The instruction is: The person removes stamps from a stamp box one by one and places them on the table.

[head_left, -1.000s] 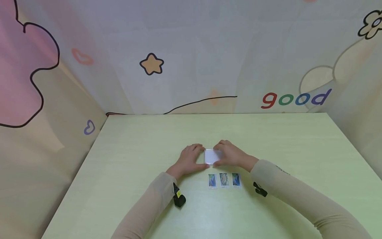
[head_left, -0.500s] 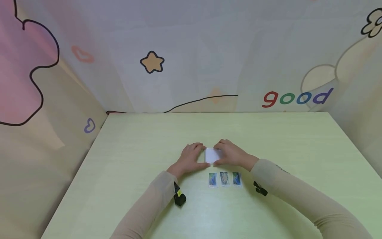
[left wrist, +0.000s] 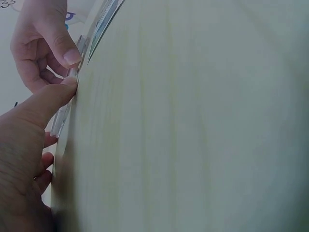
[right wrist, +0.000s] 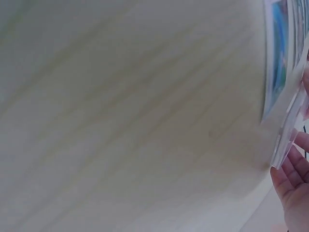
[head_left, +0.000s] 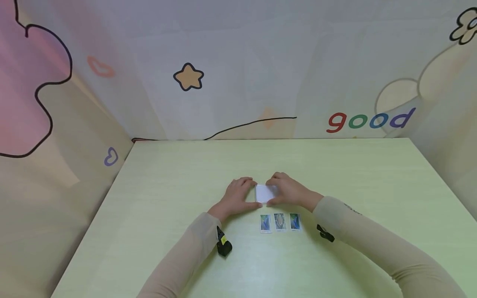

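Note:
A flat rectangular case (head_left: 262, 194) with a white face and clear edges lies between both hands. Its clear plastic side (left wrist: 60, 121) shows in the left wrist view. My left hand (head_left: 236, 197) holds its left end, thumb at the near corner and fingers at the far one. From the other side, my right hand (head_left: 290, 192) grips it, covering its right end. Just nearer the body, three small picture cards lie in a row: a left card (head_left: 265, 223), a middle card (head_left: 280, 222) with a round design, and a right card (head_left: 295, 222) in blue.
The pale wooden table (head_left: 179, 165) stretches away on every side. Behind it hangs a printed cloth backdrop (head_left: 238, 82) with a star and the word "good". Black camera mounts, a left one (head_left: 224, 245) and a right one (head_left: 325, 233), hang at the wrists.
Hands, case and cards keep their places relative to each other. Only a slight shift of the head view shows.

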A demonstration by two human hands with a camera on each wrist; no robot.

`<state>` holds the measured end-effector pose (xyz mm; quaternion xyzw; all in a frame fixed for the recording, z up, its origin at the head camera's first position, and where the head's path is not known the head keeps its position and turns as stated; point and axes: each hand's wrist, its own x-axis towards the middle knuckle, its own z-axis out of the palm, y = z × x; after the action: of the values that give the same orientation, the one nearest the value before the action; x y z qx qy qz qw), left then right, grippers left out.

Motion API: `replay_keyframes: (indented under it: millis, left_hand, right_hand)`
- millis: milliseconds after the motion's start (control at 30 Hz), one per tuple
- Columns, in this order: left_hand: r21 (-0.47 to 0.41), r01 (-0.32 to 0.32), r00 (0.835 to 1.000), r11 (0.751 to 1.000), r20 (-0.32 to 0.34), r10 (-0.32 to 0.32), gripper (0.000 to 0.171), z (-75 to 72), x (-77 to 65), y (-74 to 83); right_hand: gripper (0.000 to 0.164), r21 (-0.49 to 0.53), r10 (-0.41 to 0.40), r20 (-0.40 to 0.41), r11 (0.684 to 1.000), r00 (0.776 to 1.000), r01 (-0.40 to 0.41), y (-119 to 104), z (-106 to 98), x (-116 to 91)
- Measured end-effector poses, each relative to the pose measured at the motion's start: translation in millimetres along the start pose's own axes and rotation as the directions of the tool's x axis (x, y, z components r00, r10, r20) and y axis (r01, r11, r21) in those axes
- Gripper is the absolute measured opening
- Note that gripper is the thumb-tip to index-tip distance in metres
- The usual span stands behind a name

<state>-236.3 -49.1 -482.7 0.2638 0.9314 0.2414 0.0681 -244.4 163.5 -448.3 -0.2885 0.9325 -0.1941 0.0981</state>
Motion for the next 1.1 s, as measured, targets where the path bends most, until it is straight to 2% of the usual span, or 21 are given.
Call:
replay_keyframes:
  millis: [200, 433, 633, 867, 1100]
  left_hand:
    - [-0.008, 0.001, 1.000, 1.000, 0.007, -0.001, 0.065, -1.8, 1.2, 1.1]
    - [0.049, -0.003, 1.000, 0.999, 0.002, 0.003, 0.062, -5.9, 4.3, 3.9]
    - [0.105, 0.017, 0.998, 0.994, 0.052, -0.023, 0.064, -7.4, 1.0, 10.6]
    - [0.153, 0.032, 0.998, 0.988, 0.056, -0.041, 0.062, -9.3, 0.8, 14.8]
    - [0.142, 0.033, 0.997, 0.989, 0.063, -0.042, 0.063, -7.4, 3.0, 13.2]
  right_hand:
    - [0.065, -0.014, -0.002, 0.009, 1.000, 1.000, 0.002, 0.3, -3.2, 1.4]
    - [0.065, -0.025, 0.046, 0.018, 0.999, 0.999, -0.046, -4.7, -8.2, 5.6]
    - [0.065, -0.022, 0.093, 0.047, 0.996, 0.995, -0.092, -5.9, -3.9, 5.1]
    - [0.068, -0.025, 0.038, -0.019, 0.999, 0.999, -0.039, -3.2, 1.0, 0.8]
    - [0.067, -0.002, 0.000, -0.050, 1.000, 0.999, 0.000, 3.5, 3.7, -0.7]
